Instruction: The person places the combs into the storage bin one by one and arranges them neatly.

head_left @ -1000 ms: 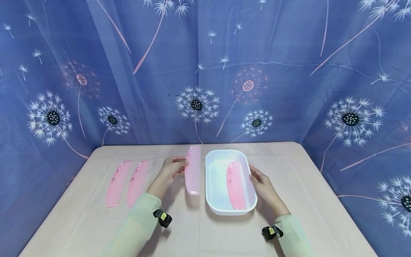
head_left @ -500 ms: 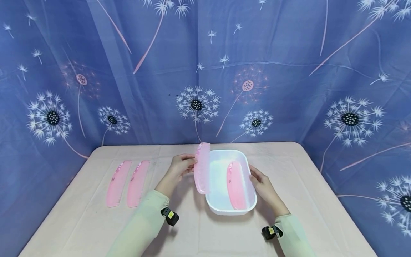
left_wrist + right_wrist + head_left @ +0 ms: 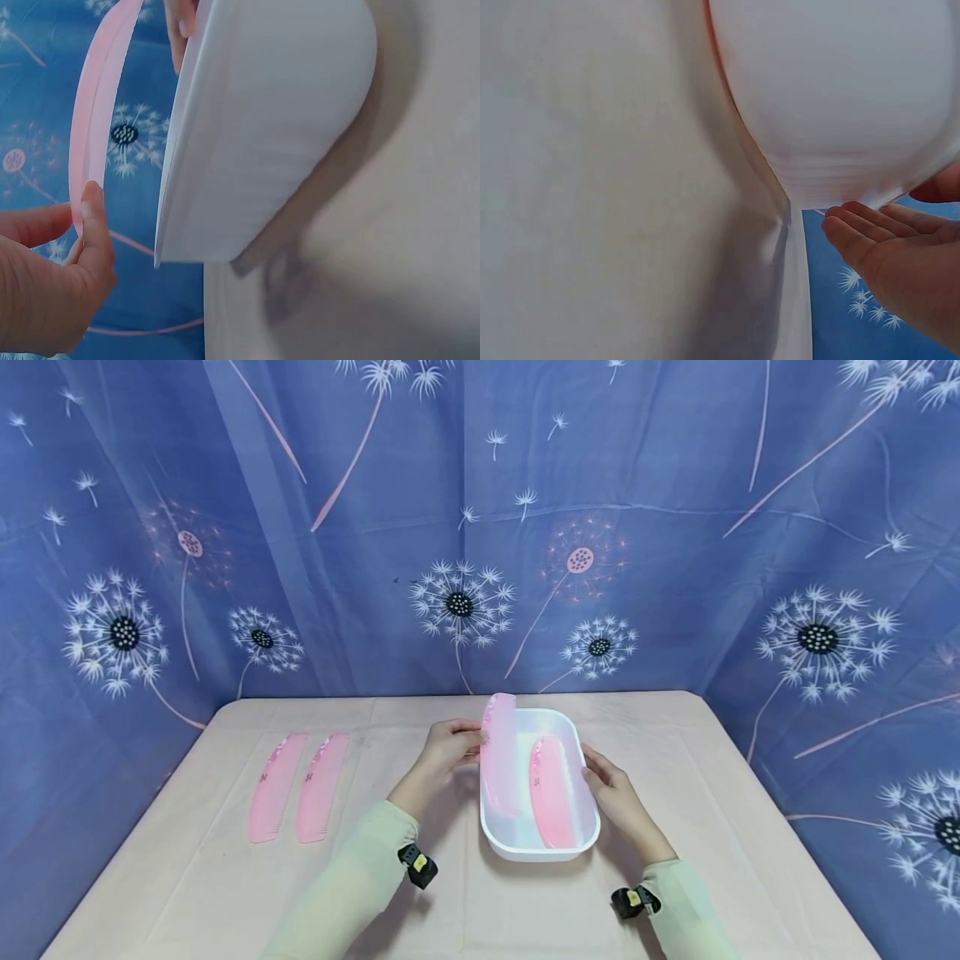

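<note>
A pink comb [image 3: 497, 760] hangs over the left rim of a white plastic tub [image 3: 536, 845]. My left hand [image 3: 442, 756] pinches it by its curved back, between thumb and fingers. In the left wrist view the held comb [image 3: 90, 112] is apart from the tub wall [image 3: 255, 127]. Inside the tub lies another pink comb [image 3: 552, 793], toward the right side. My right hand [image 3: 618, 797] holds the tub's right side, thumb over the rim. Its fingers [image 3: 862, 225] lie against the outer wall in the right wrist view.
Two more pink combs [image 3: 277, 789] [image 3: 322, 789] lie side by side on the left of the pale tablecloth [image 3: 187, 877]. A blue dandelion-print curtain [image 3: 360, 593] rises behind the table's back edge and along both sides.
My left hand has carried its comb rightward, from beside the tub to over its left part. The right hand, the tub and the other combs have stayed in place.
</note>
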### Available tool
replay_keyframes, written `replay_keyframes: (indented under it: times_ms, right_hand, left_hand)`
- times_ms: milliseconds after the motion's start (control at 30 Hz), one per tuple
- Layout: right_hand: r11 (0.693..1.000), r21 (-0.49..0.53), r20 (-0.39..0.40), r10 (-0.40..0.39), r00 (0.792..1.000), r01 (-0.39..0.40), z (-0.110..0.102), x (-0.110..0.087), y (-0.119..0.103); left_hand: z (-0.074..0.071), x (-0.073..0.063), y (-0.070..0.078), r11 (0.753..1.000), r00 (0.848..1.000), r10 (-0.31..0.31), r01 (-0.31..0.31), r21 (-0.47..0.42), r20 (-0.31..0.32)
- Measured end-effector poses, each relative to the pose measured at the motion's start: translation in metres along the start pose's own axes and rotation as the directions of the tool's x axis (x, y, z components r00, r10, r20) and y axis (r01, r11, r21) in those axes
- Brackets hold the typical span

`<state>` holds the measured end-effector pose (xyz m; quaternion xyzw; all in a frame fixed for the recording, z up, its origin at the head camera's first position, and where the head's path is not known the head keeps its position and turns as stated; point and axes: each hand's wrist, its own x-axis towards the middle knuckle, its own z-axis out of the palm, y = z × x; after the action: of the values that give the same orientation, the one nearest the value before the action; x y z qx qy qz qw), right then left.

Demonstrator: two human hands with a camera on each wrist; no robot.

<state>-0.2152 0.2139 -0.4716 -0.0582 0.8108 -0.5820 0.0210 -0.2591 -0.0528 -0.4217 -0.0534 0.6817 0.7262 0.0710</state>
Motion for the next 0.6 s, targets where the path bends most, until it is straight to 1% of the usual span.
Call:
replay_keyframes:
  times_ms: [67, 167, 233, 400, 600]
  right_hand:
    - [1.0, -0.012, -0.014, -0.026, 1.0, 0.026, 0.001, -0.001, 0.0]
    - [0.999, -0.021, -0.015, -0.039, 0.999, 0.039, 0.001, -0.001, 0.001]
    - [1.0, -0.012, -0.017, -0.019, 1.0, 0.019, 0.002, 0.0, 0.002]
    - [0.999, 0.013, -0.004, 0.037, 0.999, -0.037, 0.0, 0.001, 0.001]
    - [0.999, 0.013, 0.004, 0.041, 0.999, -0.041, -0.001, 0.001, -0.001]
  left_hand:
    - [0.006, -0.001, 0.0, 1.0, 1.0, -0.01, 0.01, 0.005, 0.004]
    - [0.014, -0.003, -0.001, 1.0, 1.0, -0.019, 0.019, 0.003, 0.011]
    - [0.019, -0.003, -0.002, 0.999, 0.999, -0.031, 0.031, -0.004, 0.017]
    - [0.029, -0.004, -0.005, 0.999, 0.999, -0.041, 0.041, -0.011, 0.025]
    - [0.038, -0.005, -0.008, 0.999, 0.999, -0.045, 0.045, 0.004, 0.022]
